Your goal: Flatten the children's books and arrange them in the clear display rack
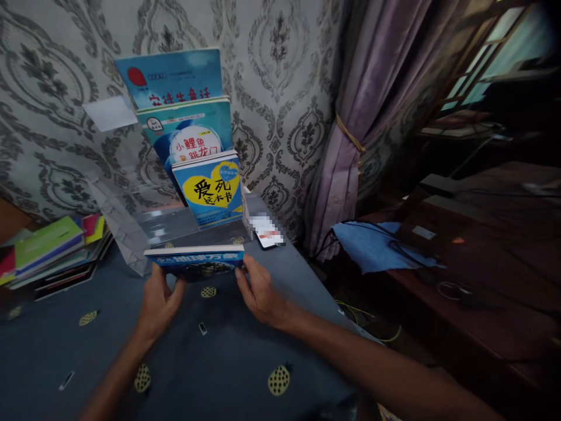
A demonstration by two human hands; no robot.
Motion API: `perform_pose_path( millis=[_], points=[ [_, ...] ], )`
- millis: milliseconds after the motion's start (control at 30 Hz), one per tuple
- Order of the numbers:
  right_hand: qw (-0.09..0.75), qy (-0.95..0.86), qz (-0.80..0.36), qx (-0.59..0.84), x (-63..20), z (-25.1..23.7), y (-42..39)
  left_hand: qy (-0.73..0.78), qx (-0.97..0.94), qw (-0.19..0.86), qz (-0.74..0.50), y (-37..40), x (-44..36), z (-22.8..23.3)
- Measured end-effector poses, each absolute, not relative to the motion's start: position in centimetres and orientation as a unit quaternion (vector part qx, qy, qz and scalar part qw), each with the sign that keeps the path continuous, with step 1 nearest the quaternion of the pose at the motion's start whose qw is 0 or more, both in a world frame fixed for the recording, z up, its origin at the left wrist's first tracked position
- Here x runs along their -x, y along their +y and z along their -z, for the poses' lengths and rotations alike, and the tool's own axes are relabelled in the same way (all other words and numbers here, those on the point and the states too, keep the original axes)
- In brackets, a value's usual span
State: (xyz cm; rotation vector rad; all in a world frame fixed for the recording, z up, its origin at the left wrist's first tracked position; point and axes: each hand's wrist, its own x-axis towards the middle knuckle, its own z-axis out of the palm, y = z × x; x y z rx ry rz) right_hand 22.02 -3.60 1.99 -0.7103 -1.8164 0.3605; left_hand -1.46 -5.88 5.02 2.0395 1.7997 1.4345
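Observation:
A blue book (197, 262) with a white top edge is held between both hands, upright and a little tilted, over the table. My left hand (160, 298) is closed on its left end, and my right hand (259, 287) grips its right end. Just behind it stands a clear tiered book rack (127, 216). On the rack's right side a blue book with a yellow heart (213, 190) leans in front, a teal book (186, 131) behind it, and a taller blue book (175, 76) at the back. The lower parts of the rear two are hidden.
A stack of colourful books (52, 248) lies at the table's left. A phone (268, 234) rests right of the rack. The dark tablecloth (210, 362) has a pineapple print. Beyond its right edge are a purple curtain (346, 128), a blue cloth (377, 248) and cables.

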Motion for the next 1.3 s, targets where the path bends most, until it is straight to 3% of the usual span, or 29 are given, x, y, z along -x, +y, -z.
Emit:
perform_pose_path(
  millis=[333, 533, 733, 1133, 1300],
  points=[
    [0.574, -0.782, -0.089, 0.226, -22.7, -1.9, -2.4, 0.479, -0.713, -0.033, -0.511, -4.8, 0.4, -6.6],
    [0.592, -0.777, -0.095, 0.192, -22.9, -1.5, 0.1, 0.469, -0.718, -0.019, -0.514, -4.3, 0.3, -6.3],
    [0.592, -0.769, -0.103, 0.217, -23.8, -1.3, 1.0, 0.486, -0.725, 0.017, -0.488, -3.6, -0.4, -5.0],
    [0.563, -0.737, -0.179, 0.329, -23.6, -4.2, 4.1, 0.567, -0.698, -0.011, -0.437, -0.1, -0.7, -6.0],
    [0.582, -0.723, -0.155, 0.337, -23.2, -4.4, 6.3, 0.572, -0.689, -0.017, -0.445, 1.8, -1.1, -6.5]
  ],
)
